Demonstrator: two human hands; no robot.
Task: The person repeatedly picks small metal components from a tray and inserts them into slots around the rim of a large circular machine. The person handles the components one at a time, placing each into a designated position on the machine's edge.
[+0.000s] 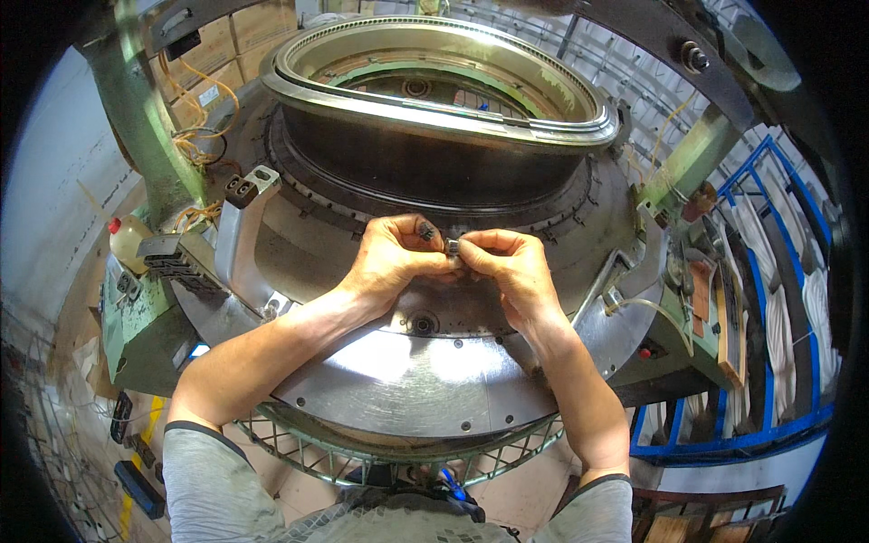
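My left hand (394, 258) and my right hand (511, 267) meet over the front of a large round machine with a metal ring. Between the fingertips of both hands is a small shiny metal piece (453, 246), partly hidden by the fingers. A dark, ridged little part (425, 232) shows at the bent forefinger of my left hand; whether it is held or stuck there I cannot make out. Behind the hands rises the machine's wide cylinder (425, 158), with a toothed upper rim. Below them lies the polished metal plate (398, 385).
Green posts (149, 118) flank the machine, with orange cables (195, 136) at the left one. A red-capped bottle (129, 242) stands left. Grey metal blocks (186, 264) sit on the left side. A blue rack (769, 344) with white cloth stands right. Cardboard boxes (258, 27) are stacked behind.
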